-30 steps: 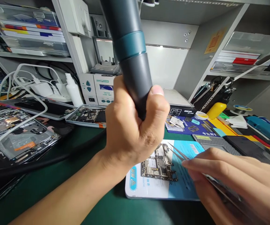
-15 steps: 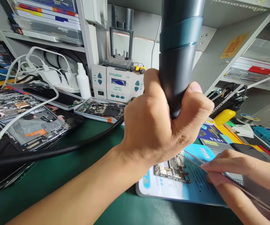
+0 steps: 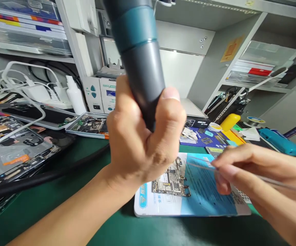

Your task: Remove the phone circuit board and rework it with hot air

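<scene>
My left hand (image 3: 142, 140) is wrapped round the dark grey handle of a hot air gun (image 3: 148, 71) with a teal band. The gun leans left, and its nozzle end is hidden behind the hand. Below and beyond this hand lies a phone circuit board (image 3: 172, 182), partly covered by it, on a white and blue flat pad or box (image 3: 204, 201). My right hand (image 3: 250, 167) pinches thin metal tweezers (image 3: 201, 163). Their tips point left near the board's upper right edge; whether they touch it I cannot tell.
A hot air station (image 3: 93, 95) stands behind my left hand, beside a white bottle (image 3: 76, 97). A black hose (image 3: 60, 176) crosses the green mat at left, near opened devices (image 3: 32, 143). Further right are a yellow object (image 3: 230, 122) and a teal case (image 3: 281, 141).
The view has turned to the right, so the surroundings sit further left. The hot air gun has gone from nearly upright to leaning left, and more of the board shows. Both hands keep their holds.
</scene>
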The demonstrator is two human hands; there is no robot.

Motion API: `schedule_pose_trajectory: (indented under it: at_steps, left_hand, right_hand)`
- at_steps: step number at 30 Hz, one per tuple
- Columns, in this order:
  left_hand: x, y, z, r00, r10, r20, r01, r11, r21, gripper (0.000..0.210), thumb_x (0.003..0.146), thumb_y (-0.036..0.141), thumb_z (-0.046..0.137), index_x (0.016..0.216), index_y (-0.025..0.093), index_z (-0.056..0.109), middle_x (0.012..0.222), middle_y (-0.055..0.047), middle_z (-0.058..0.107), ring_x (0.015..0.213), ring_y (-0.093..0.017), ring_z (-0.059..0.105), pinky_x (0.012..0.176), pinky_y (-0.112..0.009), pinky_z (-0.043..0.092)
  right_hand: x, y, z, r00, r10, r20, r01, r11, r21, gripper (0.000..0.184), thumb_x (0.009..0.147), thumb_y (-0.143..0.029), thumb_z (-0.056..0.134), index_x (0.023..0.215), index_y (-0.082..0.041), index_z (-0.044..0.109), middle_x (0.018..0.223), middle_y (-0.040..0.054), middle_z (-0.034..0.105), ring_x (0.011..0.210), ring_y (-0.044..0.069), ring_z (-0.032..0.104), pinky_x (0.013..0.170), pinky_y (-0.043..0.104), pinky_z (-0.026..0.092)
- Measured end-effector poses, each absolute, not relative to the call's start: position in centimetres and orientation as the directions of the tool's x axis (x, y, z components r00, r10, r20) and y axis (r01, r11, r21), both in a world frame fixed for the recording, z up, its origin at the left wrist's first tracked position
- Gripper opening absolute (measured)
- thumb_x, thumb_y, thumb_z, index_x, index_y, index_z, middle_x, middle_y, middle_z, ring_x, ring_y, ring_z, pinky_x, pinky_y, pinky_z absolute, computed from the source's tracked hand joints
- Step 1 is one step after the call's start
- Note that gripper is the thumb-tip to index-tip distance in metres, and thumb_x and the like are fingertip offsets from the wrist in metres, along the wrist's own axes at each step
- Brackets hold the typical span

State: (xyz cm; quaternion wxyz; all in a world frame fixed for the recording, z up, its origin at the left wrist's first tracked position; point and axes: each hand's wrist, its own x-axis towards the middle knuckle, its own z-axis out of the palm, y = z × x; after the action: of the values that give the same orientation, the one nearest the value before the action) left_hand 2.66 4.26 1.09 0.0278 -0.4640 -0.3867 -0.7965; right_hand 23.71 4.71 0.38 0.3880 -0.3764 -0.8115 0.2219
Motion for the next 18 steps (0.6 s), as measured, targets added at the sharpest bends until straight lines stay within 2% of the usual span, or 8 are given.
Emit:
schedule_pose_trajectory:
  at_steps: [2,3,5,7,10,13,18]
  left_hand:
    - [2.7,4.0,1.2,-0.574,0.352,0.74,0.377,-0.688,0.62,0.01,0.088,0.032,0.059,0.088,0.022,0.061,0.062,0.001,0.058,0.051,-0.021,0.06,0.044,-0.04,0.043]
    - [2.7,3.8,1.2,-0.556,0.401,0.728,0.366,-0.668,0.648,0.009,0.089,0.031,0.058,0.088,0.023,0.062,0.063,0.001,0.059,0.055,-0.022,0.063,0.046,-0.041,0.045]
    - [2.6,3.5,1.2,-0.537,0.449,0.714,0.366,-0.638,0.677,0.01,0.09,0.032,0.058,0.088,0.024,0.063,0.064,0.0,0.06,0.059,-0.024,0.065,0.049,-0.042,0.048]
    - [2.5,3.3,1.1,-0.544,0.465,0.699,0.344,-0.636,0.691,0.013,0.09,0.037,0.06,0.085,0.026,0.065,0.064,-0.001,0.059,0.06,-0.025,0.064,0.05,-0.042,0.049]
    - [2.3,3.3,1.0,-0.556,0.484,0.676,0.298,-0.643,0.706,0.016,0.09,0.041,0.061,0.084,0.028,0.068,0.064,-0.002,0.059,0.06,-0.025,0.063,0.049,-0.043,0.048]
    - [2.3,3.4,1.0,-0.564,0.475,0.676,0.312,-0.635,0.707,0.017,0.088,0.043,0.063,0.082,0.028,0.069,0.065,-0.003,0.059,0.061,-0.026,0.063,0.05,-0.045,0.047]
    - [2.2,3.6,0.8,-0.598,0.436,0.673,0.299,-0.657,0.692,0.02,0.088,0.044,0.065,0.082,0.026,0.07,0.064,-0.002,0.059,0.057,-0.024,0.062,0.046,-0.043,0.044]
  right_hand:
    - [23.5,5.8,0.5,-0.367,0.872,0.325,0.237,0.425,-0.873,0.008,0.09,-0.035,0.076,0.091,-0.027,0.076,0.064,0.0009,0.068,0.051,0.018,0.064,0.042,0.023,0.053]
    - [23.4,6.3,0.6,-0.37,0.9,0.229,0.16,0.304,-0.939,0.013,0.087,-0.037,0.08,0.097,-0.028,0.077,0.065,0.0003,0.068,0.051,0.017,0.064,0.043,0.024,0.054]
    - [23.0,7.2,0.6,-0.405,0.909,0.1,0.046,0.13,-0.99,0.023,0.079,-0.036,0.087,0.098,-0.027,0.078,0.065,-0.0004,0.067,0.05,0.016,0.063,0.042,0.024,0.054]
    - [22.7,7.7,0.6,-0.429,0.903,0.031,-0.011,0.029,-1.0,0.025,0.073,-0.033,0.091,0.093,-0.025,0.08,0.065,-0.0001,0.067,0.049,0.016,0.063,0.041,0.024,0.053]
    - [22.5,7.9,0.7,-0.448,0.894,0.0,-0.045,-0.023,-0.999,0.021,0.071,-0.03,0.092,0.089,-0.024,0.082,0.065,0.0,0.068,0.05,0.015,0.064,0.04,0.023,0.052]
    - [22.6,8.0,0.6,-0.481,0.877,-0.003,-0.028,-0.019,-0.999,0.011,0.078,-0.031,0.087,0.081,-0.022,0.082,0.062,0.0006,0.067,0.05,0.014,0.062,0.043,0.022,0.052]
    - [22.5,8.1,0.3,-0.472,0.881,0.015,-0.057,-0.013,-0.998,0.011,0.081,-0.033,0.085,0.086,-0.024,0.082,0.073,0.0017,0.073,0.067,0.02,0.073,0.055,0.027,0.061]
